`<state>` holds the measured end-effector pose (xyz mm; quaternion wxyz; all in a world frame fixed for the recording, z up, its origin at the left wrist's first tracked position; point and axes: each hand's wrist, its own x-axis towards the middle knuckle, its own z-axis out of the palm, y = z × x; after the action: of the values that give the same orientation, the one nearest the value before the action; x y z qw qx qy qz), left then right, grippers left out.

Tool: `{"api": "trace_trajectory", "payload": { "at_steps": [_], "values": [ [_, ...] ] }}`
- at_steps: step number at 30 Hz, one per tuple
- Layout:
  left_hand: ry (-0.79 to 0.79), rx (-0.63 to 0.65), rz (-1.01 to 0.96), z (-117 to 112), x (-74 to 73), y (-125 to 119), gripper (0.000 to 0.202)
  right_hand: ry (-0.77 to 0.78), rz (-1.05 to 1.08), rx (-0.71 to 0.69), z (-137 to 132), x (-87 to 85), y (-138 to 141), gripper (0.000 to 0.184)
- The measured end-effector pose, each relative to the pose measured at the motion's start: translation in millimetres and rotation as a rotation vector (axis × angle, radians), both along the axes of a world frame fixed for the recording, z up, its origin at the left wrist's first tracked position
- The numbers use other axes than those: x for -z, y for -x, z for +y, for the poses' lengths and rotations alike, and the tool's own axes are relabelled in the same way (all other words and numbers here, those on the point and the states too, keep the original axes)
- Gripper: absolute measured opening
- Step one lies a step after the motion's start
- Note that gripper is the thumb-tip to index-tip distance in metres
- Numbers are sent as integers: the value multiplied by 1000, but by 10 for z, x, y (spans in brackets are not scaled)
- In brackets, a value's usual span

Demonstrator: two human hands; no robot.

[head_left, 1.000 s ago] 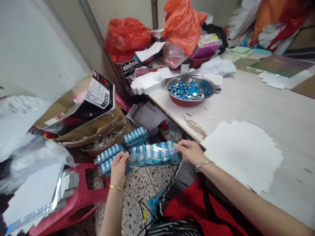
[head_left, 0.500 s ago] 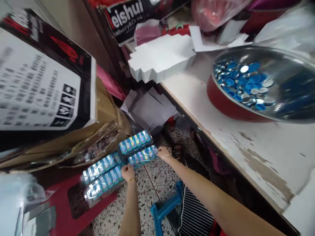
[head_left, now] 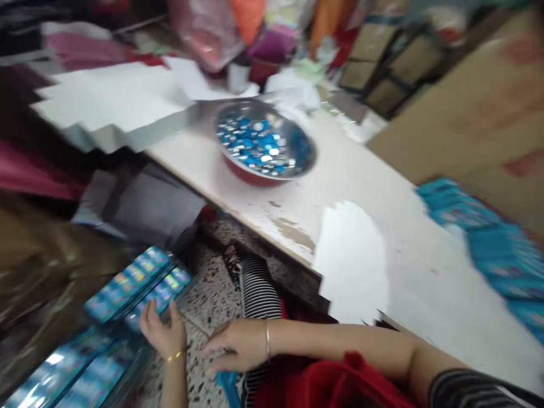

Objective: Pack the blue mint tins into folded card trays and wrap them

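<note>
Rows of shiny blue packets [head_left: 127, 283] lie in clear wrapping at the lower left, with a second wrapped group [head_left: 68, 374] nearer to me. My left hand [head_left: 159, 331], with a gold bracelet at the wrist, is at the near edge of the farther group. Its fingers are spread; whether they touch the packets I cannot tell. To its right, my right hand [head_left: 238, 344] hangs over my lap, fingers apart and somewhat blurred, with nothing in it.
A steel bowl [head_left: 304, 164] of blue and silver discs [head_left: 255, 141] stands on the white table [head_left: 297, 215]. White card stacks [head_left: 114, 99] and a fanned paper stack [head_left: 355, 266] lie there too. Blue packs [head_left: 497, 243] sit at right by a cardboard box [head_left: 467, 113]. A blue stool [head_left: 229, 388] is below.
The view has swung right, bringing the paper stack and blue packs on the table into sight. My right hand has left the packets and drawn back toward my lap. My left hand's fingers have opened.
</note>
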<state>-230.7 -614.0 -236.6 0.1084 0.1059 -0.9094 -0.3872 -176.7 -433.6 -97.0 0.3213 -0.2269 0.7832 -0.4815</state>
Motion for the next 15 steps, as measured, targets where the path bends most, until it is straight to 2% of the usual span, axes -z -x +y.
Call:
{"api": "trace_trajectory", "payload": {
  "at_steps": [2, 4, 6, 7, 8, 10, 13, 15],
  "values": [
    [-24, 431, 233, 553, -495, -64, 47, 17, -23, 122, 498, -421, -313, 31],
    [-17, 899, 391, 1159, -1050, -228, 51, -2, -60, 316, 989, -787, -716, 32],
    [82, 1341, 493, 1722, -1512, -441, 61, -13, -87, 507, 1387, -1044, -1188, 32],
    [147, 1506, 527, 1961, -1669, -535, 65, -13, -91, 595, 1539, -1127, -1434, 31],
    [213, 1630, 542, 2161, -1772, -609, 67, -12, -87, 678, 1658, -1183, -1679, 31],
    [319, 1775, 538, 2436, -1848, -676, 59, 5, -81, 831, 1814, -1233, -2140, 32],
    [372, 1850, 495, 2583, -1836, -628, 42, 99, -123, 1007, 1916, -1210, -2697, 34],
    [343, 1879, 461, 2597, -1872, -571, 38, 192, -149, 1069, 1946, -1149, -2939, 35]
  ]
}}
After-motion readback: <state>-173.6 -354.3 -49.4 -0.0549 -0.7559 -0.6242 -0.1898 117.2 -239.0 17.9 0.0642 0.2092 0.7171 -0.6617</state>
